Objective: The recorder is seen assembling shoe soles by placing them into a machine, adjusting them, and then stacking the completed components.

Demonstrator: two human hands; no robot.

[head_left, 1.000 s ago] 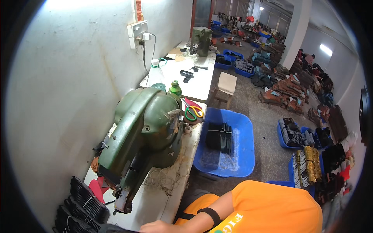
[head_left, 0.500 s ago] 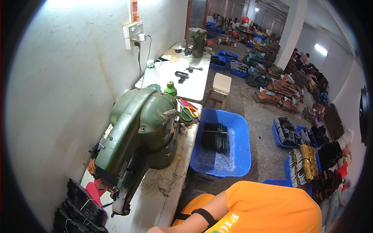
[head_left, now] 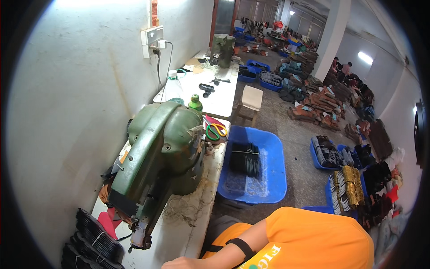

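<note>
My right arm, in an orange short sleeve with a black band around it, reaches left along the lower edge. Only the back of my right hand [head_left: 179, 263] shows there, its fingers cut off by the frame, so what it holds cannot be seen. My left hand is out of view. Nearest to the hand is the white worktable [head_left: 172, 244], where a worn green sewing machine [head_left: 163, 145] stands with its needle end toward me. Loose thread [head_left: 183, 210] lies beside its base. Bundled black pieces [head_left: 94, 235] are stacked at the lower left, next to a red piece [head_left: 107, 224].
Scissors [head_left: 216, 130] with green and yellow handles and a green bottle [head_left: 195, 104] sit behind the machine. Right of the table, a blue tub [head_left: 277, 179] holds a tied black bundle [head_left: 245, 160]. A stool [head_left: 251, 97], more filled tubs and stacked materials [head_left: 318, 112] spread across the floor.
My right hand and forearm have shifted slightly left and up, showing a little more of the hand. The view has turned slightly; the machine, tub and bundles stay in place.
</note>
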